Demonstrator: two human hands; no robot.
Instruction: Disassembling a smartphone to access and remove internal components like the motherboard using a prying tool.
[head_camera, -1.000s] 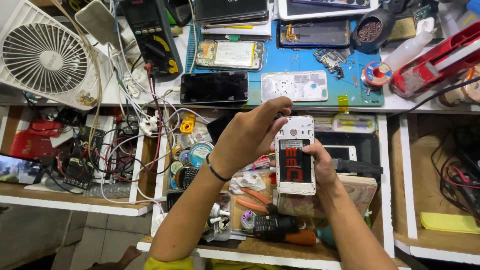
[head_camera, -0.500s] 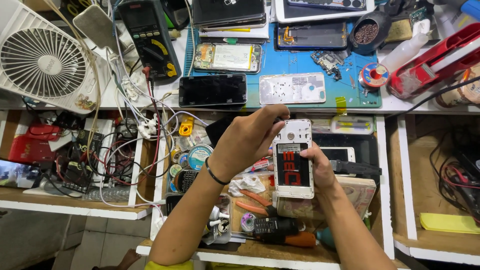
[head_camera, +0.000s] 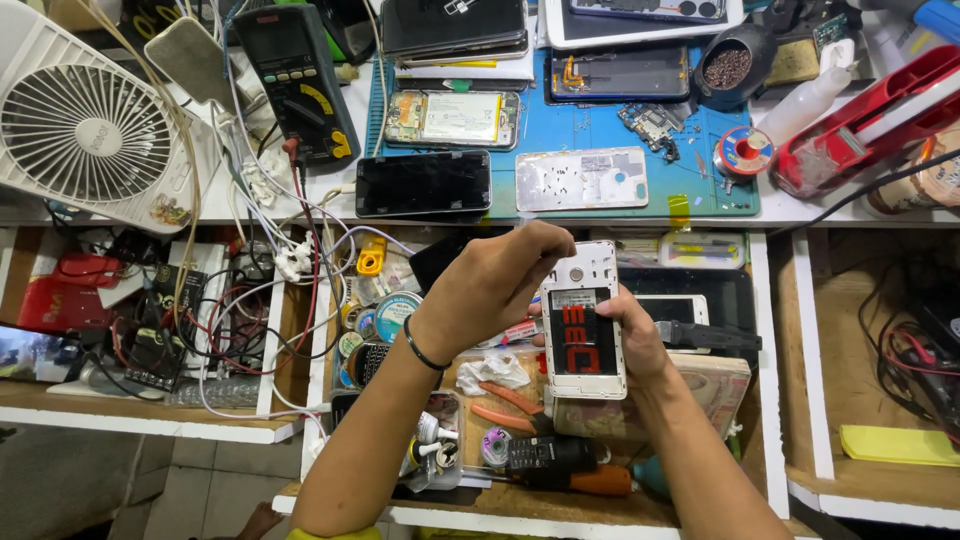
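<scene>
My right hand (head_camera: 640, 335) cradles the opened phone (head_camera: 583, 320) from beneath, fingers wrapped round its edge, tilting it up to my eyes above the open drawer (head_camera: 700, 400); my left hand (head_camera: 495, 285) arches over its top corner, fingertips pinched together there; white frame, back off, black-and-red battery exposed.

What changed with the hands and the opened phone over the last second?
Very little. The left hand stays curled over the upper left corner of the opened phone, and the right hand still grips its right edge. The phone keeps its upright position above the open drawer. Nothing was let go.
</scene>
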